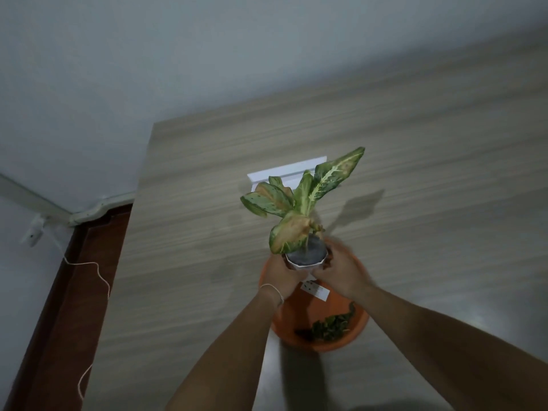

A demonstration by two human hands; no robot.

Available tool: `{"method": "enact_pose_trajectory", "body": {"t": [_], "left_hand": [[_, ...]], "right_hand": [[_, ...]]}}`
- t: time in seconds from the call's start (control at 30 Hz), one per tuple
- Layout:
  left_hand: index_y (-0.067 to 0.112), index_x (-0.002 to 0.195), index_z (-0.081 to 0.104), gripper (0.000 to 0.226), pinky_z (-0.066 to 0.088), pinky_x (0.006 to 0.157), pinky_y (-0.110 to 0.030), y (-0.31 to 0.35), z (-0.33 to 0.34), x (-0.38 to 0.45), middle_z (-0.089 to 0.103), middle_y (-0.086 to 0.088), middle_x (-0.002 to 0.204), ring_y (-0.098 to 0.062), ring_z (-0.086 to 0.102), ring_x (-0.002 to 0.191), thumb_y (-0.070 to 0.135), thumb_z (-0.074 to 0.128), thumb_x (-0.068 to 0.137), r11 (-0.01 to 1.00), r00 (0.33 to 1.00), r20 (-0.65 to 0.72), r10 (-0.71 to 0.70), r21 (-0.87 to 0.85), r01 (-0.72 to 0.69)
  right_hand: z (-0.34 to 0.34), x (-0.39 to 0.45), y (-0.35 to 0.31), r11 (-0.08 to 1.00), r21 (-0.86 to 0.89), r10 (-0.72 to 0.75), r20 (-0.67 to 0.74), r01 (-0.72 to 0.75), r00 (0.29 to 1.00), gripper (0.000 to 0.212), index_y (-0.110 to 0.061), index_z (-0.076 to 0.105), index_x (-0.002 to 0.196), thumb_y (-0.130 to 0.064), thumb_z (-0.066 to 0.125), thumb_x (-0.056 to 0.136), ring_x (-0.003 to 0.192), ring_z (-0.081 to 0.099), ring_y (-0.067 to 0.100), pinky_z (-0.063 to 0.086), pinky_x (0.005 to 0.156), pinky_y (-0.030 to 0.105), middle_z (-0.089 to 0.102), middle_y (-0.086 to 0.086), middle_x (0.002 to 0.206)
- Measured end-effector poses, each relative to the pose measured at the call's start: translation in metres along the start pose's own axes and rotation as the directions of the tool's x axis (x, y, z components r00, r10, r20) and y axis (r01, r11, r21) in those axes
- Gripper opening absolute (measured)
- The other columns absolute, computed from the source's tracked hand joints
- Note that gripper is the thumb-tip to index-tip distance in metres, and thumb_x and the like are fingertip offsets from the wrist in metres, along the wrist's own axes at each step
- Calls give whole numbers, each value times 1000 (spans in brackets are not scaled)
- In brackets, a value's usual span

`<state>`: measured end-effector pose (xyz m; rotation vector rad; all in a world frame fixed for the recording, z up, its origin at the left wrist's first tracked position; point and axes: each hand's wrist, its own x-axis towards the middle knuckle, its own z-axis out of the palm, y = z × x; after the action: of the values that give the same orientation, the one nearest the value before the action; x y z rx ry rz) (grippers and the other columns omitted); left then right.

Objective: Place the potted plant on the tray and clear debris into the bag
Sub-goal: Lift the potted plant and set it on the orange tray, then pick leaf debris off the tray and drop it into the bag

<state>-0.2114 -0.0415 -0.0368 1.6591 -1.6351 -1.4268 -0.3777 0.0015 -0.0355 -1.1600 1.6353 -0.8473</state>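
A potted plant (299,209) with green and browning speckled leaves grows from a small white pot (307,258) filled with dark soil. My left hand (281,275) grips the pot's left side and my right hand (341,269) grips its right side. The pot is over the far part of a round orange tray (299,317); I cannot tell whether it touches the tray. A pile of green leaf debris (329,324) lies in the tray's near right part. A white label (315,289) shows below the pot.
The tray stands on a wood-grain table (184,232) against a pale wall. A white flat object (284,172) lies behind the plant. To the left, the table edge drops to a brown floor (68,307) with a white cord (95,280).
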Motion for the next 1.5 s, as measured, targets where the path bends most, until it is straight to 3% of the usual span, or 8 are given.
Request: {"method": "enact_pose_trajectory", "body": {"t": [0.17, 0.37, 0.53, 0.67, 0.77, 1.07, 1.3, 1.5], "left_hand": [[24, 104, 63, 40, 49, 71, -9, 5, 4, -10, 66, 10, 97, -3, 62, 89, 5, 77, 72, 999, 1000, 14, 5, -34, -5], [31, 119, 54, 41, 38, 111, -44, -1, 5, -14, 50, -5, 138, -23, 47, 127, 17, 68, 83, 994, 986, 132, -104, 33, 101], [14, 137, 43, 54, 33, 115, -42, 10, 5, -23, 43, -10, 146, -27, 40, 134, 16, 65, 88, 994, 986, 126, -108, 25, 105], [9, 114, 62, 33, 45, 97, -35, 2, 3, -35, 60, -14, 125, -29, 54, 116, 23, 64, 85, 840, 970, 190, -152, 541, 25], [8, 113, 62, 34, 48, 94, -37, 0, 2, -44, 63, -14, 119, -30, 58, 110, 19, 67, 82, 785, 941, 290, -176, 618, -43], [16, 109, 65, 34, 54, 87, -40, -8, 14, -61, 69, -12, 108, -33, 64, 99, 30, 66, 78, 582, 831, 489, -265, 768, -266], [9, 104, 65, 30, 52, 89, -43, -18, 33, -67, 68, -18, 108, -35, 63, 97, 30, 65, 82, 548, 890, 412, -198, 799, -248], [15, 105, 68, 32, 54, 87, -40, -18, 29, -70, 71, -12, 102, -32, 65, 93, 35, 67, 80, 589, 918, 338, -208, 792, -159]], "right_hand": [[2, -8, -4, 999, -7, -40, -27, 40, 999, 49, -42, 54, 99, -2, 74, 77, 86, 63, -6, 51, 69, 12, 64, -18, 94], [1, -16, -8, 971, -201, -130, 2, 128, 991, 16, -25, 69, 90, -12, 60, 91, 73, 64, 8, 54, 58, 23, 68, 3, 85], [-1, -15, 4, 962, -242, -115, 55, 125, 992, 65, -29, 49, 130, -2, 75, 77, 92, 60, 6, 49, 72, 12, 59, -7, 108], [9, -18, 34, 927, -368, 91, 38, -71, 995, 60, -28, 64, 101, -69, 75, 60, 77, 64, 6, 54, 63, 25, 68, -11, 87], [13, -34, 33, 827, -562, 71, 159, 31, 985, 38, -19, 67, 91, -51, 69, 70, 77, 64, 15, 53, 66, 33, 69, -3, 86], [27, -47, 27, 514, -742, 33, 518, 430, 855, 36, -20, 67, 99, -46, 63, 74, 96, 66, 25, 50, 72, 33, 69, 4, 106], [43, -49, 32, 557, -772, 185, 476, 307, 860, 23, -8, 65, 107, -21, 55, 91, 105, 62, 30, 48, 88, 37, 66, 14, 115], [33, -48, 28, 632, -716, 117, 467, 297, 877, 19, -10, 71, 88, -16, 53, 89, 85, 62, 25, 39, 68, 28, 72, 11, 95]]}}
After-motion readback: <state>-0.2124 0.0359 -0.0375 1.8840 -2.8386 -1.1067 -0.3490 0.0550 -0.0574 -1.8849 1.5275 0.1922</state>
